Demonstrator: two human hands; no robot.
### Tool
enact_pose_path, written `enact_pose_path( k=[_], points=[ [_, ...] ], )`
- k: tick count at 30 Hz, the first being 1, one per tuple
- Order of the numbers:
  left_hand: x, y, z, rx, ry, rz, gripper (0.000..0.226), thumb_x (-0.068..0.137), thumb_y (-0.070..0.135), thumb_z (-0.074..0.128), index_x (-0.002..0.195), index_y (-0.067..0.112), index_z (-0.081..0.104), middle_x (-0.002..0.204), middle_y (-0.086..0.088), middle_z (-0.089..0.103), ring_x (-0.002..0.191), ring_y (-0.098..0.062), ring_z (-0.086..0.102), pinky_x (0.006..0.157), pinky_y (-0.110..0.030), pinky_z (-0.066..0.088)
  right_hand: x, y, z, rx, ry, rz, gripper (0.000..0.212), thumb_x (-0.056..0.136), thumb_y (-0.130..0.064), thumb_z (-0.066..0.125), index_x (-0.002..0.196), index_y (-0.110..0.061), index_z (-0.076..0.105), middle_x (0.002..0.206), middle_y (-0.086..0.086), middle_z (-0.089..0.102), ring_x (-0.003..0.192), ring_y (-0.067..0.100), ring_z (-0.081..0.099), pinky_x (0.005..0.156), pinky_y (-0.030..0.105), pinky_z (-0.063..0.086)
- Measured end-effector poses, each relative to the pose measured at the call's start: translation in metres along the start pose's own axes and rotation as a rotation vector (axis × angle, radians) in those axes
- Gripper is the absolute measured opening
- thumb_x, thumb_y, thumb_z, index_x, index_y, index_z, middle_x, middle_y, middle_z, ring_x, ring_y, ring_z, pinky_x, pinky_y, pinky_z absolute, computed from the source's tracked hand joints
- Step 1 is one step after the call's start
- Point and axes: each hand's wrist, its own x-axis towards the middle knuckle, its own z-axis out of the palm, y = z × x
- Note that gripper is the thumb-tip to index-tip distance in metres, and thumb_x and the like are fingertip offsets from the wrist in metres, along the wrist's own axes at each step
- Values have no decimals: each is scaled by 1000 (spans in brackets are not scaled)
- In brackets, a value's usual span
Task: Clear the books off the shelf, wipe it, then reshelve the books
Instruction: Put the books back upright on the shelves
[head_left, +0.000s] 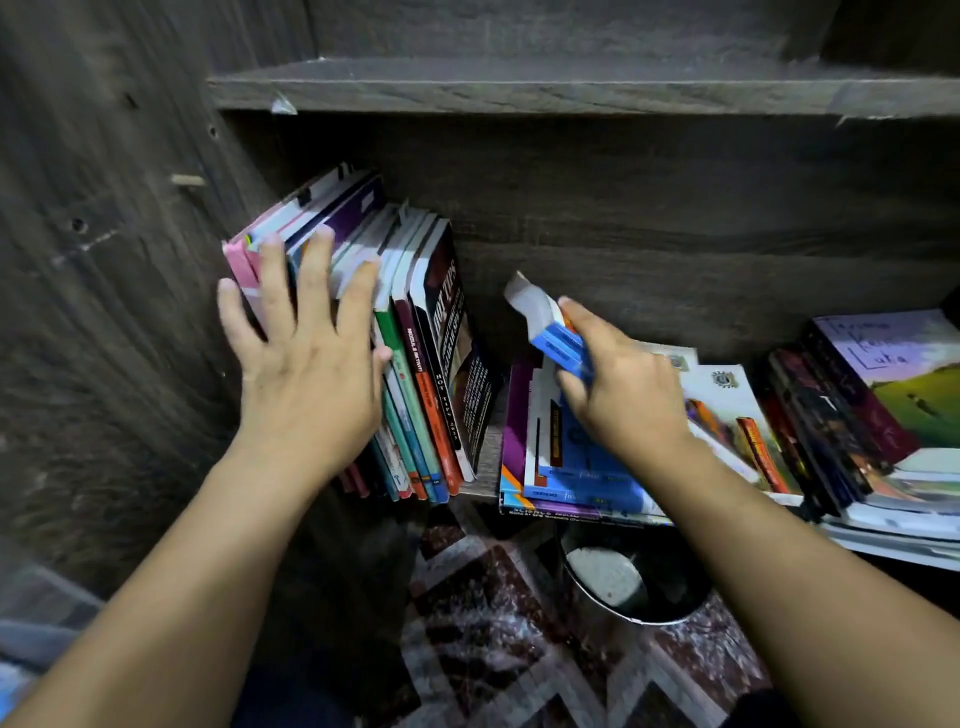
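Observation:
A row of upright books (415, 343) leans against the left wall of the dark wooden shelf (675, 270). My left hand (306, 358) presses flat on their spines with fingers spread. My right hand (618, 389) grips a thin blue-and-white book (550, 332) by its lower end, tilted up over a flat stack of books (566, 467) in the middle of the shelf. Another flat pile of books (883, 415) lies at the right, topped by one with a purple and green cover.
The empty shelf board above (571, 88) juts out overhead. Below the shelf edge a round metal bowl (634, 587) with something white in it stands on a patterned rug (519, 649). A dark side panel (104, 260) closes the left.

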Motion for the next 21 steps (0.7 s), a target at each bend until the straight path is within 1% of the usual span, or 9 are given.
enact_pose_path(
  k=[2, 5, 7, 9, 12, 13, 15, 18, 21],
  points=[
    [2, -1, -1, 14, -19, -48, 75, 85, 29, 65, 148, 6, 31, 157, -20, 18, 145, -42, 7, 111, -63, 9, 4, -15, 5, 91, 136, -51, 66, 73, -25, 66, 137, -18, 52, 128, 3, 64, 98, 28, 67, 72, 35, 53],
    [4, -6, -1, 30, -53, -46, 77, 84, 26, 68, 145, -5, 32, 155, -21, 23, 145, -39, 10, 113, -54, 22, 14, -40, 11, 301, 160, -29, 66, 75, -25, 60, 140, -20, 50, 133, -2, 60, 111, 19, 62, 84, 32, 51],
    [6, -11, -3, -7, -39, -45, 74, 83, 19, 69, 143, -8, 34, 152, -22, 29, 144, -38, 16, 109, -53, 32, 22, -56, 16, 449, 182, 34, 65, 76, -25, 59, 140, -23, 49, 130, -5, 62, 108, 15, 63, 89, 30, 50],
    [6, -14, -4, -34, -26, -29, 72, 82, 15, 69, 141, -8, 36, 149, -23, 33, 142, -38, 20, 108, -52, 35, 31, -70, 23, 609, 267, 117, 58, 80, -22, 62, 138, -22, 52, 120, -7, 67, 99, 11, 65, 90, 26, 49],
    [5, -16, -3, -31, -29, -4, 67, 80, 15, 71, 137, -7, 43, 148, -23, 35, 141, -39, 22, 106, -51, 37, 36, -87, 34, 768, 439, 246, 39, 87, -23, 65, 123, -10, 60, 85, -9, 63, 68, -1, 55, 71, 20, 46],
    [5, -16, -3, -32, -30, -5, 66, 79, 15, 71, 136, -7, 45, 148, -22, 35, 141, -39, 21, 105, -51, 38, 34, -93, 39, 789, 449, 269, 37, 88, -24, 65, 121, -9, 61, 82, -8, 61, 64, -2, 53, 69, 20, 44],
    [5, -16, -4, -41, -27, -8, 63, 80, 16, 71, 134, -6, 47, 149, -21, 34, 142, -38, 20, 103, -52, 39, 26, -101, 50, 809, 404, 267, 39, 89, -22, 65, 125, -10, 59, 91, 0, 67, 74, 1, 58, 76, 22, 49],
    [4, -17, -4, -50, -20, -2, 62, 81, 16, 69, 135, -5, 47, 150, -20, 33, 143, -37, 19, 105, -51, 37, 21, -98, 66, 818, 342, 249, 43, 91, -28, 62, 130, -14, 55, 111, 8, 67, 100, 20, 63, 92, 41, 50],
    [3, -19, -3, -58, -5, 7, 60, 82, 16, 66, 136, -3, 47, 150, -19, 33, 143, -37, 20, 107, -51, 36, 25, -89, 72, 847, 190, 192, 55, 91, -44, 57, 138, -17, 47, 131, 1, 58, 122, 14, 53, 104, 40, 42]
  ],
)
